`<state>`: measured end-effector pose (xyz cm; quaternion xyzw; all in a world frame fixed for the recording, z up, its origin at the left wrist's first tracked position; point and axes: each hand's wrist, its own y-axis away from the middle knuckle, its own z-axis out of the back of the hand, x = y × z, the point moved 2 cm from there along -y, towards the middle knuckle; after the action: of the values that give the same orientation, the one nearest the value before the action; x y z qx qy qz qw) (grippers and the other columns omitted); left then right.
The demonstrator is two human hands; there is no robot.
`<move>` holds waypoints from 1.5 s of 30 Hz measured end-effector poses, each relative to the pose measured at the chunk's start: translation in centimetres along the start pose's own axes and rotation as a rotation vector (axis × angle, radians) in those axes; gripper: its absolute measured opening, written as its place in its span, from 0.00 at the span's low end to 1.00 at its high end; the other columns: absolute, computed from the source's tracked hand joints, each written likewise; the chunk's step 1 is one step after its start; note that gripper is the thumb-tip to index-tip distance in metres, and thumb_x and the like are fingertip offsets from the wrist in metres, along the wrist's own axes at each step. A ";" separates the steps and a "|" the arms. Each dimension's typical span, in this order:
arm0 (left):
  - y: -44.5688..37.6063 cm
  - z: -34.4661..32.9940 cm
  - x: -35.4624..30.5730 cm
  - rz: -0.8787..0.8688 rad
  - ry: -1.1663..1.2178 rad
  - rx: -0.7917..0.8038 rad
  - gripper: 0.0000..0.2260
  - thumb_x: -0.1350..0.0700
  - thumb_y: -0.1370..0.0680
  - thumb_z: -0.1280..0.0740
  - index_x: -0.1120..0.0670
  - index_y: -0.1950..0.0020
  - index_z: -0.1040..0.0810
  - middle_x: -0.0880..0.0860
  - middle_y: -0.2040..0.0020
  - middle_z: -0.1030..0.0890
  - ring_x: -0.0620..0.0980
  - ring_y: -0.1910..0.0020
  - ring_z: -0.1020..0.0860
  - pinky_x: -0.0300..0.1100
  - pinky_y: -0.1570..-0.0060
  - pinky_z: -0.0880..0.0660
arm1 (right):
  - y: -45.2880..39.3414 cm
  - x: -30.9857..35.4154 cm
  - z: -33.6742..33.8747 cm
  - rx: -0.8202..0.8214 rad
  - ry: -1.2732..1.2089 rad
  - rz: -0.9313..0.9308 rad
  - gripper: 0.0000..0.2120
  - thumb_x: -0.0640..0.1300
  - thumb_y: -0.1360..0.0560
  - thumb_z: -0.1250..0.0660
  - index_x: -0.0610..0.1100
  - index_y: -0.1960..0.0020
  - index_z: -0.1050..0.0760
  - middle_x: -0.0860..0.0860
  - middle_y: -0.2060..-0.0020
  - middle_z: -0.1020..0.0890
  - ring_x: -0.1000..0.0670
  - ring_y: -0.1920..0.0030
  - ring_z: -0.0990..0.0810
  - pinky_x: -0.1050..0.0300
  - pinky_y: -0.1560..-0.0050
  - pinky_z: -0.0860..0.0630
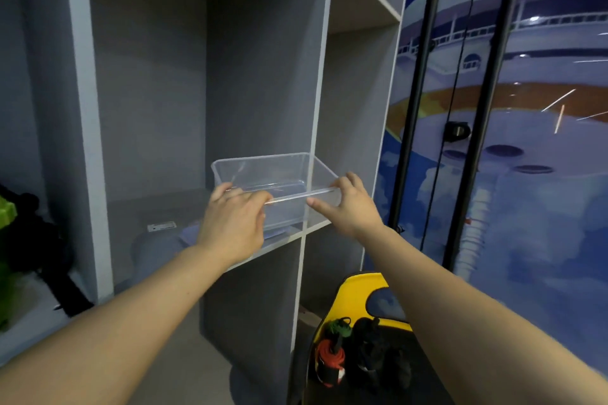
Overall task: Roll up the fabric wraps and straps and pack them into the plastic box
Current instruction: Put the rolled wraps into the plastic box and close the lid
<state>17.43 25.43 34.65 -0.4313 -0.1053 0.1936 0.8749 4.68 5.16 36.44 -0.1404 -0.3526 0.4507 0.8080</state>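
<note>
There, my left hand [232,227] and right hand [350,204] each curled fingers over the near rim of one clear plastic box [279,174] at the shelf's [158,207] front-right corner.

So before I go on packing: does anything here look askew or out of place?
Nothing stands out. The clear plastic box sits level on the grey shelf, empty, with the left hand and right hand at its near rim.

Grey open shelving unit [158,82] w/ white front edges, tall compartments. Small white label [161,226] lies flat on the shelf board. Right: glossy door w/ blue-and-white ship picture [533,174], two long black vertical bar handles [418,102], black lock [456,131] btwn them. Bright green object [7,210] at left edge, cut off.
</note>
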 end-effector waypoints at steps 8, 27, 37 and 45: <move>0.9 -2.1 -7.7 -0.046 0.359 0.031 0.13 0.64 0.24 0.32 0.55 0.41 0.20 0.55 0.50 0.21 0.56 0.41 0.28 0.55 0.40 0.26 | 6.7 -6.6 7.4 -0.025 -0.058 -0.151 0.30 0.70 0.32 0.28 0.47 0.46 0.28 0.51 0.50 0.20 0.49 0.52 0.21 0.51 0.55 0.23; 5.7 -12.6 -24.1 0.536 1.090 0.588 0.47 0.54 0.27 0.22 0.48 0.17 0.49 0.52 0.21 0.35 0.54 0.24 0.33 0.50 0.29 0.34 | 22.6 -21.9 11.7 -0.211 -0.009 -0.528 0.25 0.65 0.33 0.24 0.47 0.52 0.26 0.54 0.60 0.21 0.53 0.60 0.22 0.53 0.59 0.24; 11.1 -21.1 -26.7 0.696 1.396 0.622 0.22 0.57 0.23 0.27 0.43 0.31 0.26 0.42 0.40 0.19 0.44 0.41 0.21 0.43 0.40 0.27 | 26.9 -28.5 5.8 -0.108 -0.070 -0.602 0.21 0.61 0.29 0.28 0.57 0.41 0.31 0.57 0.58 0.22 0.53 0.57 0.22 0.58 0.59 0.28; 16.8 -27.4 -25.6 0.841 1.405 0.742 0.19 0.52 0.30 0.28 0.42 0.40 0.22 0.44 0.47 0.15 0.49 0.44 0.18 0.52 0.41 0.23 | 30.3 -32.0 -0.5 -0.009 -0.176 -0.710 0.33 0.60 0.28 0.32 0.60 0.27 0.39 0.49 0.37 0.22 0.45 0.42 0.21 0.49 0.45 0.23</move>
<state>-0.23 4.23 4.24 -0.1430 0.6901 0.2111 0.6773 -25.08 -4.47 5.45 0.0265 -0.4495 0.1511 0.8800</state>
